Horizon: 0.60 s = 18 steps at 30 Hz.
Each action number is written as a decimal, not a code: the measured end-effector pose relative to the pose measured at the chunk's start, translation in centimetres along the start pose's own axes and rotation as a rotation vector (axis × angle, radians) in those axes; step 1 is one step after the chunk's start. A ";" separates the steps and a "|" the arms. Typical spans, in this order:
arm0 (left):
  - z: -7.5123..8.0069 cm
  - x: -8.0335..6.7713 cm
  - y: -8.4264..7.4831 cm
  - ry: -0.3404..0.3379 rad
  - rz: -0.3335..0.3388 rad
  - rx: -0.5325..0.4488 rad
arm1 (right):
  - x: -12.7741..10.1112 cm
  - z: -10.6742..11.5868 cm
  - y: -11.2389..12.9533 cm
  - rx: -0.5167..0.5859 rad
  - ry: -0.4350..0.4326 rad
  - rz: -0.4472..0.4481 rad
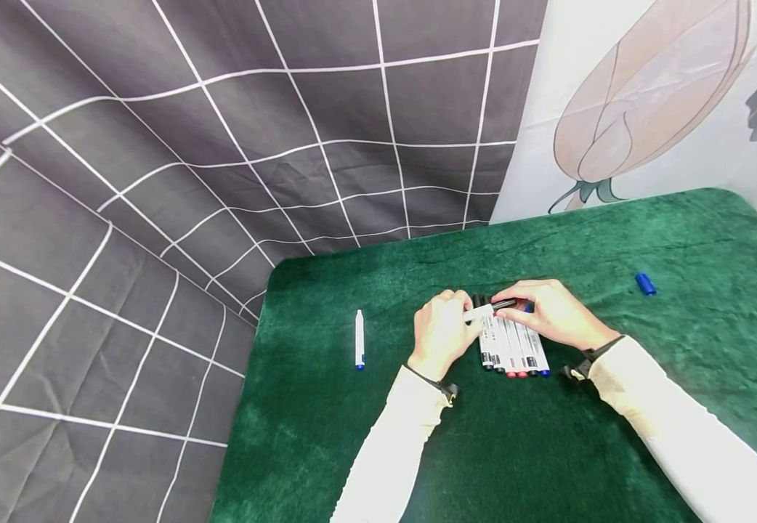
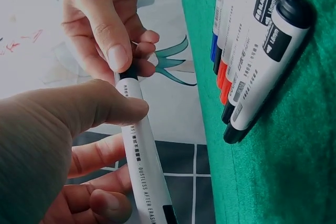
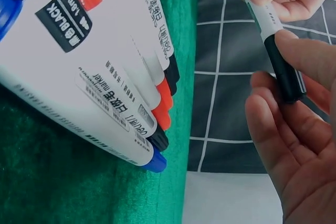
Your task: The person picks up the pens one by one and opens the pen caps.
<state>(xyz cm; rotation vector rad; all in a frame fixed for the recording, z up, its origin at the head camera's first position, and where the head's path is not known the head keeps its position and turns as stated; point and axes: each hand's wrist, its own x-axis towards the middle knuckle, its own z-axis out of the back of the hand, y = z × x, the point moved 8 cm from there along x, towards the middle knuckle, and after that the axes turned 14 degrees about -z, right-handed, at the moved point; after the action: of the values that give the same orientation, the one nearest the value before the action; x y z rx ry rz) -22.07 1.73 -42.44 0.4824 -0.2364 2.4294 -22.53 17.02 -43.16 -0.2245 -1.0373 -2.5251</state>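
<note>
Both hands hold one white marker (image 1: 483, 312) just above the table. My left hand (image 1: 462, 314) grips the white barrel (image 2: 139, 156), thumb on top. My right hand (image 1: 514, 305) pinches the black cap (image 3: 283, 74) at the marker's other end; the cap looks seated on the barrel. Under the hands, several capped white markers (image 1: 514, 352) lie side by side in a row, with black, red and blue ends. The left wrist view shows that row (image 2: 257, 51) at the upper right, and the right wrist view shows the row (image 3: 110, 66) at the left.
A green velvet cloth (image 1: 548, 450) covers the table. One white marker with a blue end (image 1: 359, 339) lies alone at the left. A loose blue cap (image 1: 645, 283) sits at the far right. A dark grid-pattern cloth (image 1: 156, 181) hangs behind and to the left.
</note>
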 end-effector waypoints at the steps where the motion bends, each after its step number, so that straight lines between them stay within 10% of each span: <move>1: 0.0 0.0 0.0 0.005 -0.002 0.005 | 0.0 0.0 0.0 0.000 0.010 0.004; 18: 0.1 0.8 -1.9 -0.018 -0.198 0.102 | -0.4 -0.3 -0.7 0.047 0.045 0.003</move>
<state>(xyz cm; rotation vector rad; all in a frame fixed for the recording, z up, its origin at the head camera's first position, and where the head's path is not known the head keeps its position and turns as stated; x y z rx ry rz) -21.37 3.64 -41.93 0.5468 -0.0685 2.2520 -22.41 17.39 -43.91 -0.1547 -1.0758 -2.4882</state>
